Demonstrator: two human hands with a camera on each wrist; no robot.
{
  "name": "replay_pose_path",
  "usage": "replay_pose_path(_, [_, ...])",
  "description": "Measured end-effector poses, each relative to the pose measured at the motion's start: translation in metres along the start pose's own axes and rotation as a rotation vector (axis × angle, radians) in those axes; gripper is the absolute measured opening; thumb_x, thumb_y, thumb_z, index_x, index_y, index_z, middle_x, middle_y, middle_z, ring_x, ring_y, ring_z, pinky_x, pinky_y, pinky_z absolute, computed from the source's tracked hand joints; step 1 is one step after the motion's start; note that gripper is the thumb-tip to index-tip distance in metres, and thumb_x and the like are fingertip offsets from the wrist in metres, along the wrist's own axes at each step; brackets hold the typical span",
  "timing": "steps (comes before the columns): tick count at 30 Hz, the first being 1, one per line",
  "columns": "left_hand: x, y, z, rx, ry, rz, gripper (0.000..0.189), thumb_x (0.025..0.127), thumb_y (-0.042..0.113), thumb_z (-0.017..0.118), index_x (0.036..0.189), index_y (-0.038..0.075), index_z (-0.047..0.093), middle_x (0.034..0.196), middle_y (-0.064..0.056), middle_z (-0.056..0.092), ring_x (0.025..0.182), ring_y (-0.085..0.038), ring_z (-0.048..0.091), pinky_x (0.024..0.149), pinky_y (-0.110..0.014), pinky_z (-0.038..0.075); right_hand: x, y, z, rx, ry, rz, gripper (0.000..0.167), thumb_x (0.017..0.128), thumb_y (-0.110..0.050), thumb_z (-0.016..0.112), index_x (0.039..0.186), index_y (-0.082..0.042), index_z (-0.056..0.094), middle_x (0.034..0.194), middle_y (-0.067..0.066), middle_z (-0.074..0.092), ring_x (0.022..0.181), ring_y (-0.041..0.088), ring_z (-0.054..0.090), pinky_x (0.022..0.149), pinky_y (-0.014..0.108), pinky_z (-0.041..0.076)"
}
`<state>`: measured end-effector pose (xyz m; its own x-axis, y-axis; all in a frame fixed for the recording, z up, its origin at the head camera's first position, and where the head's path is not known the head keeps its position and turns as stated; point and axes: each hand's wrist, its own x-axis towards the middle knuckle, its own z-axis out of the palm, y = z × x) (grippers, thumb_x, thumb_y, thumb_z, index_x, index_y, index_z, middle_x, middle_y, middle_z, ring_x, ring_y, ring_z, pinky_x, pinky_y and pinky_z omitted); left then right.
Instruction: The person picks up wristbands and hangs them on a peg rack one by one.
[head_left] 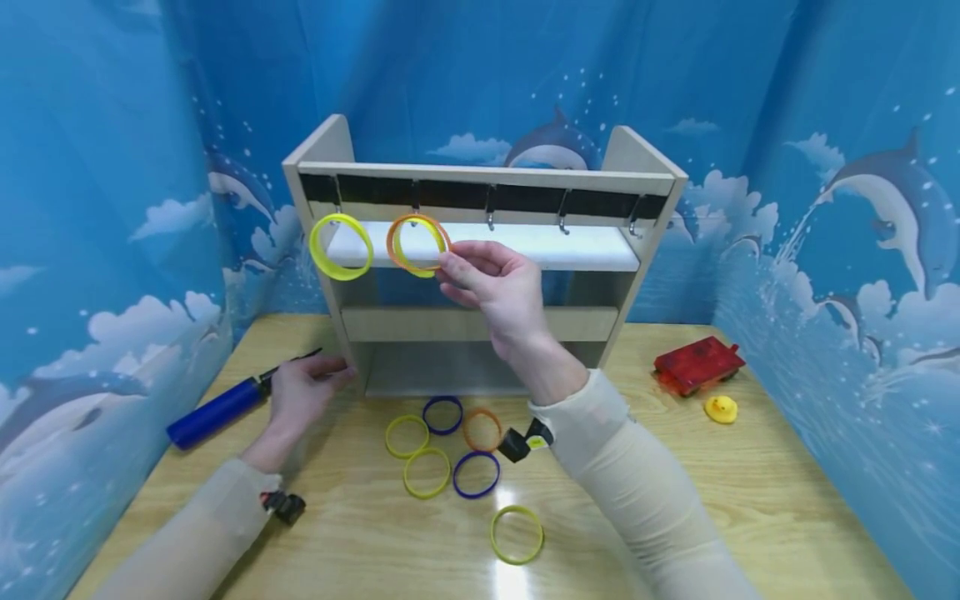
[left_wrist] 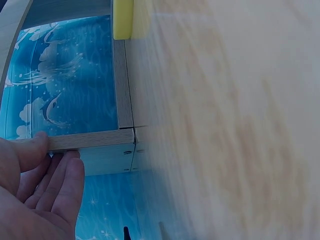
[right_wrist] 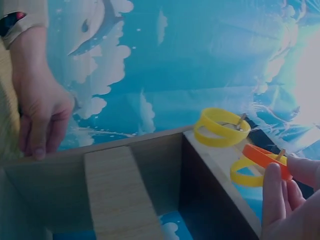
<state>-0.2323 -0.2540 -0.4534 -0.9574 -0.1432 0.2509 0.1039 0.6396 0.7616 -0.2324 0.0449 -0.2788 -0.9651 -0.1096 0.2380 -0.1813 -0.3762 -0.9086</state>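
Note:
My right hand [head_left: 498, 287] pinches an orange wristband [head_left: 392, 242] between thumb and fingers at the second hook from the left. A yellow wristband [right_wrist: 244, 177] hangs there too, overlapping the orange one; whether the orange one bears on the hook I cannot tell. Another yellow wristband [head_left: 317, 250] hangs on the leftmost hook [head_left: 337, 193]. Low on the left, my left hand [head_left: 306, 390] holds the edge of the side panel of a wooden shelf [head_left: 480, 323]. In the left wrist view, the thumb and fingers lie on opposite sides of that panel [left_wrist: 92, 140].
Three hooks right of the wristbands, including a middle hook [head_left: 491, 208], carry nothing. Loose yellow, blue [head_left: 476, 475] and orange [head_left: 482, 430] wristbands lie before the shelf. A blue pump [head_left: 217, 412] lies left; a red toy cart [head_left: 697, 365] and yellow duck [head_left: 721, 409] stand right.

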Motion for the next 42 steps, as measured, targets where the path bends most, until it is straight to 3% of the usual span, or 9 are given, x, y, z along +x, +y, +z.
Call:
replay_pose_path(3, [-0.0004,0.0000,0.0001,-0.004,0.001,-0.003,0.021,0.101,0.023,0.086,0.113,0.006,0.088,0.111,-0.018,0.088,0.095,-0.026,0.082,0.069,-0.020,0.055,-0.0020,0.0035,-0.0017,-0.067,-0.023,0.006,0.012,0.102,-0.001,0.080,0.113,-0.005,0.080,0.098,-0.004,0.086,0.086,0.010,0.083,0.082,0.028,0.069])
replay_pose_path(12, [-0.0011,0.0004,-0.0006,-0.018,-0.008,0.005,0.021,0.102,0.023,0.085,0.113,0.005,0.088,0.111,-0.019,0.087,0.088,-0.013,0.078,0.068,-0.021,0.055,-0.0018,0.0049,-0.0019,-0.136,-0.022,-0.011,0.018,0.101,-0.005,0.083,0.119,-0.004,0.080,0.106,0.002,0.087,0.087,0.012,0.084,0.083,0.031,0.070])
replay_pose_path(23, [-0.0023,0.0010,-0.0016,-0.019,-0.017,0.010,0.023,0.103,0.026,0.085,0.115,0.006,0.088,0.113,-0.018,0.087,0.096,-0.025,0.082,0.070,-0.020,0.056,0.0023,0.0044,-0.0016,-0.132,-0.011,-0.017,0.020,0.101,-0.003,0.083,0.120,0.000,0.079,0.107,0.007,0.088,0.083,0.011,0.084,0.080,0.030,0.069])
replay_pose_path(34, [-0.0027,0.0018,-0.0016,-0.008,-0.010,0.006,0.021,0.103,0.024,0.084,0.115,0.007,0.088,0.113,-0.017,0.088,0.093,-0.018,0.080,0.070,-0.020,0.055,0.0014,0.0031,-0.0033,-0.162,-0.007,-0.014,0.021,0.101,-0.006,0.084,0.122,0.000,0.079,0.115,0.013,0.088,0.083,0.012,0.084,0.079,0.032,0.070])
replay_pose_path(42, [-0.0023,0.0035,-0.0005,0.004,-0.007,-0.006,0.021,0.103,0.023,0.084,0.115,0.006,0.088,0.113,-0.018,0.087,0.094,-0.022,0.082,0.070,-0.019,0.055,0.0004,0.0029,-0.0083,-0.193,-0.034,0.002,0.024,0.102,-0.009,0.083,0.124,0.000,0.079,0.117,0.013,0.087,0.084,0.012,0.084,0.080,0.034,0.070])
